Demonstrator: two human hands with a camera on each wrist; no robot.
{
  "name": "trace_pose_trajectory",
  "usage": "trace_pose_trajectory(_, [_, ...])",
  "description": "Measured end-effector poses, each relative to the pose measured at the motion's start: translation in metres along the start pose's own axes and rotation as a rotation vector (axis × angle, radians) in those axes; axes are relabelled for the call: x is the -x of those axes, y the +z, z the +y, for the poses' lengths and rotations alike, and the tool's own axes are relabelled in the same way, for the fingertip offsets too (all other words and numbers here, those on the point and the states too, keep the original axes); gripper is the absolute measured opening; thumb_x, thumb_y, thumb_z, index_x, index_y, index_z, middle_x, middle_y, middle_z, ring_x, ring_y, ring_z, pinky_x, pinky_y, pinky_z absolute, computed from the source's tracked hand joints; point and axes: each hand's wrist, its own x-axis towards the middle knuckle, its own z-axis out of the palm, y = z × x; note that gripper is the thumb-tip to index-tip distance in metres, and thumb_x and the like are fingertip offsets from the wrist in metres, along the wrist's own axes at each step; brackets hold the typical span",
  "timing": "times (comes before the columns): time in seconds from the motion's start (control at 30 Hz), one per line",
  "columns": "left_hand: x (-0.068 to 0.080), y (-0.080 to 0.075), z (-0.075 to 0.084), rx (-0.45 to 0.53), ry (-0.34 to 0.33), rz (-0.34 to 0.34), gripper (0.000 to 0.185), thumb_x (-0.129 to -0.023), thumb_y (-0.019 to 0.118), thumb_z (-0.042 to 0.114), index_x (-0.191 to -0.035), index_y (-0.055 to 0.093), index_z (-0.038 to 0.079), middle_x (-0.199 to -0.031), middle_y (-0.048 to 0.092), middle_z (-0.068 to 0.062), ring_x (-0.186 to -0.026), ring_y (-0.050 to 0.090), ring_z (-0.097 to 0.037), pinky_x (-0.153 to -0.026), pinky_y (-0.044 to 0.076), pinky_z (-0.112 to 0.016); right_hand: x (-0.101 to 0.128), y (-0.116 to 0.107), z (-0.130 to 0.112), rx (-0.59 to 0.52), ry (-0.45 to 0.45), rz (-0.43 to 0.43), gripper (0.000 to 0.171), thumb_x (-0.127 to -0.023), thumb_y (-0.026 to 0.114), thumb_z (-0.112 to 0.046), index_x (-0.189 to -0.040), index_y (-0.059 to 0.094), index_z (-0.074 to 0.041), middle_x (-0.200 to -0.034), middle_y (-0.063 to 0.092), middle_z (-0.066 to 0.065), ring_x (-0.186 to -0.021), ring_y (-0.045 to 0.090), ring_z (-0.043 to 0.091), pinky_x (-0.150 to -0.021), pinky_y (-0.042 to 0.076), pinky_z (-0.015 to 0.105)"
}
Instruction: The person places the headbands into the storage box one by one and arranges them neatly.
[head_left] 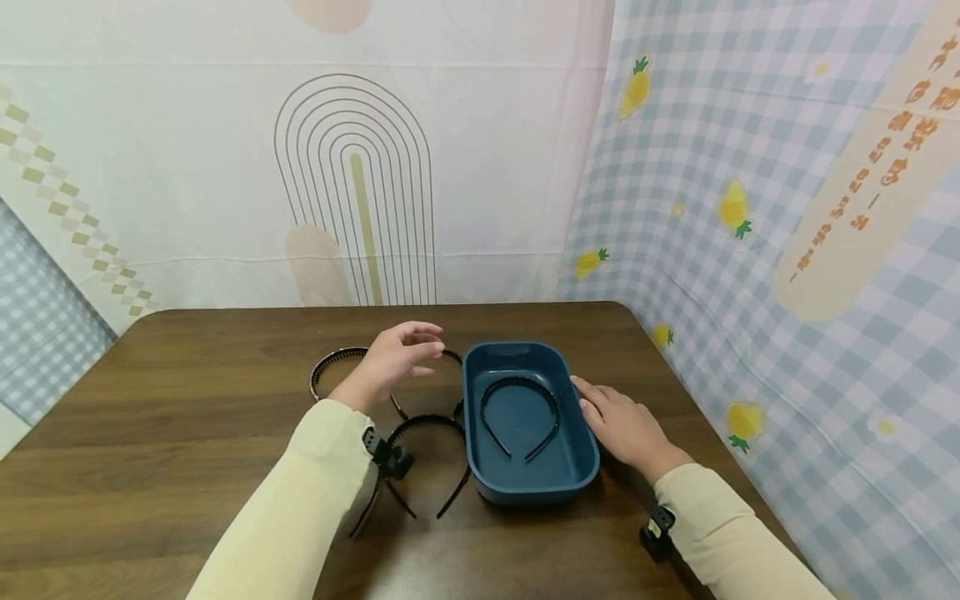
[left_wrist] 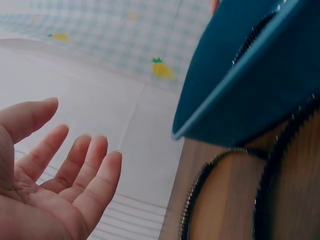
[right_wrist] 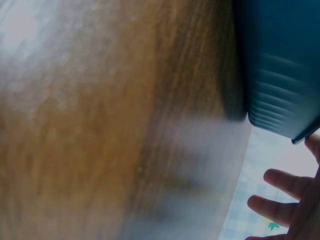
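A blue plastic bin (head_left: 491, 483) stands on the table with one black headband (head_left: 521, 381) lying on its floor. Left of the bin lie more headbands, among them a toothed one (head_left: 335, 357) toward the back and a dark one (head_left: 429, 418) in front, partly covered by the left forearm. My left hand (head_left: 397, 354) hovers over the rear headbands, fingers spread and holding nothing; the left wrist view shows its bare palm. The right hand (head_left: 626, 425) rests its fairly straight fingers against the bin's right rim. In the right wrist view those fingers (right_wrist: 287, 182) show beside the bin's ribbed outer wall.
The brown wooden table (head_left: 187, 417) ends at a back edge below a white printed cloth (head_left: 487, 167). A blue checked cloth (head_left: 675, 167) hangs along the right side. Both wrists wear small black cameras over pale sleeves.
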Motion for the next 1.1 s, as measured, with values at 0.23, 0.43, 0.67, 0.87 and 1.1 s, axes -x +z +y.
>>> trace_pose_trajectory(0.23, [0.006,-0.017,-0.009,-0.166,0.003,-0.01,0.04,-0.096,0.059,0.013,-0.133,0.052,0.0,-0.131,0.052,-0.022,-0.121,0.052,-0.035,-0.098,0.047,-0.048,0.0,-0.001,-0.001,-0.003,0.001,-0.011,0.05,-0.106,0.032,-0.036,-0.152,0.032,-0.019,-0.142,0.047,0.02,-0.125,0.048,0.042,-0.096,0.039,0.063])
trace_pose_trajectory(0.43, [0.011,-0.033,-0.015,-0.266,0.013,-0.034,0.039,-0.095,0.06,0.014,-0.131,0.053,0.0,-0.126,0.057,-0.02,-0.118,0.054,-0.035,-0.094,0.05,-0.042,0.0,-0.001,-0.001,-0.002,0.001,-0.009,0.05,-0.106,0.032,-0.037,-0.152,0.032,-0.019,-0.142,0.047,0.02,-0.125,0.048,0.042,-0.096,0.039,0.064])
trace_pose_trajectory(0.67, [0.015,-0.042,-0.018,-0.437,0.028,-0.02,0.036,-0.094,0.063,0.016,-0.126,0.059,0.001,-0.123,0.06,-0.02,-0.109,0.058,-0.031,-0.087,0.052,-0.041,0.0,-0.001,0.0,0.004,0.002,-0.007,0.05,-0.106,0.03,-0.038,-0.152,0.032,-0.019,-0.141,0.048,0.02,-0.125,0.048,0.042,-0.096,0.039,0.063])
trace_pose_trajectory(0.87, [0.021,-0.052,-0.021,-0.593,0.042,-0.036,0.036,-0.092,0.064,0.019,-0.124,0.061,0.003,-0.122,0.061,-0.02,-0.114,0.055,-0.035,-0.093,0.046,-0.048,0.0,-0.001,0.0,0.009,-0.003,-0.005,0.05,-0.106,0.031,-0.037,-0.152,0.033,-0.019,-0.14,0.049,0.02,-0.124,0.049,0.042,-0.095,0.04,0.063])
trace_pose_trajectory(1.1, [0.027,-0.06,-0.025,-0.658,0.084,-0.046,0.033,-0.091,0.066,0.017,-0.12,0.062,0.0,-0.117,0.063,-0.021,-0.109,0.059,-0.035,-0.089,0.049,-0.048,0.0,-0.001,0.0,0.007,0.0,-0.004,0.05,-0.106,0.03,-0.038,-0.152,0.032,-0.019,-0.141,0.048,0.019,-0.124,0.049,0.042,-0.095,0.04,0.063])
